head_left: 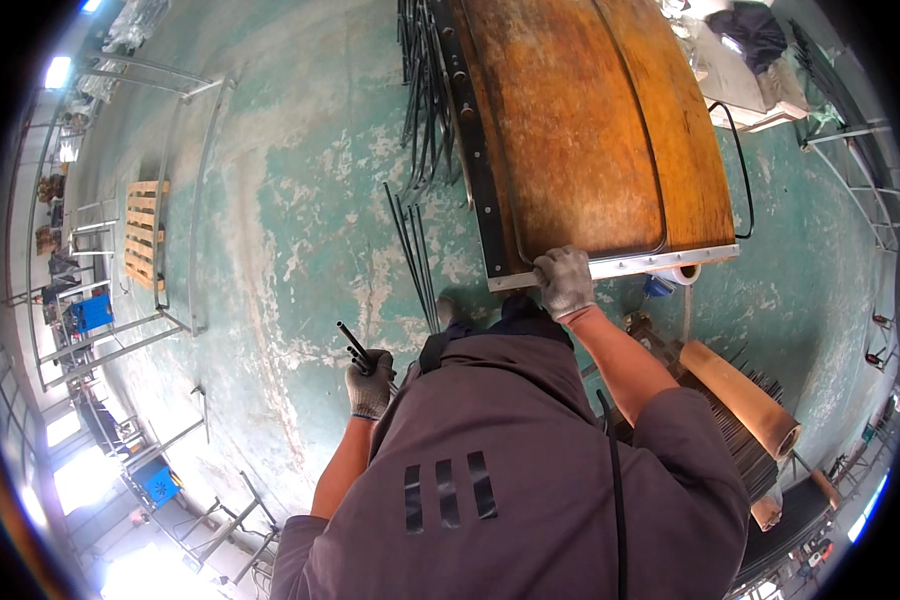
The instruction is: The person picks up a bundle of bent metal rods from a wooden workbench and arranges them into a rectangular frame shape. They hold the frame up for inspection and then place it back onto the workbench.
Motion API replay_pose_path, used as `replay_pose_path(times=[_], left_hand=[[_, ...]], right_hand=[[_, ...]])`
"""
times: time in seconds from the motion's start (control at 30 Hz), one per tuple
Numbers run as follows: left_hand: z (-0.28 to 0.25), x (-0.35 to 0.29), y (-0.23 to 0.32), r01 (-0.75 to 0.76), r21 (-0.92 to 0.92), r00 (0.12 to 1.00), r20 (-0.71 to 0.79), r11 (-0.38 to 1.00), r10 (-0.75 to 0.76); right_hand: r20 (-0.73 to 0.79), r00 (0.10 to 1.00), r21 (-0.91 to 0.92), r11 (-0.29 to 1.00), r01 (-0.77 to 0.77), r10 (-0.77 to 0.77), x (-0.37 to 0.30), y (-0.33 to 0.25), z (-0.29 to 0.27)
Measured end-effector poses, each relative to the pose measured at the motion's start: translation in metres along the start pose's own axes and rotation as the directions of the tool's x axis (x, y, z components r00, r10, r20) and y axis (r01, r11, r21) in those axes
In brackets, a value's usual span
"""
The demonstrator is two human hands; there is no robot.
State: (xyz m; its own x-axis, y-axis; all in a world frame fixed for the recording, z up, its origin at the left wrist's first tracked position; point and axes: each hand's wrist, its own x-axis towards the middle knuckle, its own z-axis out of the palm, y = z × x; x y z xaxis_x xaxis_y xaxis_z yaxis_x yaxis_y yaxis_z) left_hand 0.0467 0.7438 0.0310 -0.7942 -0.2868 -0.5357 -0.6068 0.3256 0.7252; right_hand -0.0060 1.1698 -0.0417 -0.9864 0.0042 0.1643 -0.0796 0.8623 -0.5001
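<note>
My left hand (370,384), in a grey glove, is closed around several thin black metal rods (354,343) at my left side. Their ends stick up out of the fist. Across the worn orange-brown wooden tabletop (580,130) lies a thin dark rod bent into a long U (647,150). My right hand (566,281), gloved as well, is at the near metal-edged end of the table, with its fingers curled over the near bend of that rod. The palm side is hidden, so the exact grip does not show.
Long black rods (428,110) hang along the table's left edge; a few more rods (415,255) stand below them. Another bent rod (745,170) sticks out on the right. A brown roll (740,400) lies over stacked rods at right. A wooden pallet (145,235) and metal frames (195,200) stand left.
</note>
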Motion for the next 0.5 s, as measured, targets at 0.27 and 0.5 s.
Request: replay_pose_path(times=[0.27, 0.5], left_hand=[[-0.001, 0.001, 0.006, 0.005, 0.042, 1.0, -0.008, 0.999, -0.005], [-0.003, 0.002, 0.007, -0.01, 0.079, 1.0, -0.004, 0.997, 0.011]], right_hand=[[-0.032, 0.999, 0.016, 1.0, 0.008, -0.008, -0.004, 0.002, 0.013], [0.015, 1.0, 0.002, 1.0, 0.011, -0.011, -0.003, -0.002, 0.009]])
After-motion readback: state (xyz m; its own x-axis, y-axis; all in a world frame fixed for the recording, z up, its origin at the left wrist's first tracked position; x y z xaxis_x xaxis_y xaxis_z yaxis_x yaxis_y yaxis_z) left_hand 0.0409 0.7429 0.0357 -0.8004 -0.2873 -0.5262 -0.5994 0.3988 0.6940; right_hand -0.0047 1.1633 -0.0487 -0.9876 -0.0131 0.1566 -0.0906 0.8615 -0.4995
